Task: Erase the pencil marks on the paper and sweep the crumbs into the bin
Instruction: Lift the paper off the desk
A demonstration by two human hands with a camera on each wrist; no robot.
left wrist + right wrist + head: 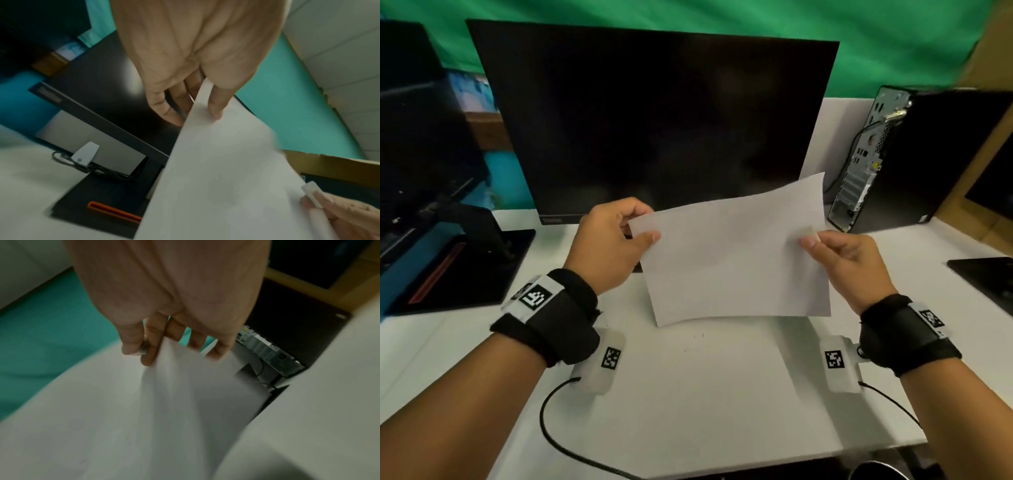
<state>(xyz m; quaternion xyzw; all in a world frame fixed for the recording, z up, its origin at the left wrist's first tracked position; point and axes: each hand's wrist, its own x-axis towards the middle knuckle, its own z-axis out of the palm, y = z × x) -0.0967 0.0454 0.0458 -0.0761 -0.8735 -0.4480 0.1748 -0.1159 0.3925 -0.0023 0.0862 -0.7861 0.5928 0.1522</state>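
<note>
A white sheet of paper [729,253] is lifted off the white desk [688,394], tilted with its near edge lowest. My left hand [616,236] pinches its left edge between thumb and fingers [216,105]. My right hand [839,253] pinches the right edge, and a small whitish eraser [810,233] sits under that thumb against the paper [226,178]. A few tiny dark crumbs [697,337] lie on the desk below the sheet. In the right wrist view the paper [144,410] hangs from the fingers [150,350]. A dark round rim [876,471], perhaps the bin, shows below the desk's front edge.
A black monitor [654,120] stands right behind the paper. A second screen and its black base with a red strip [448,260] are on the left. A computer tower [914,161] stands at the back right, a dark flat thing [983,274] at the right edge.
</note>
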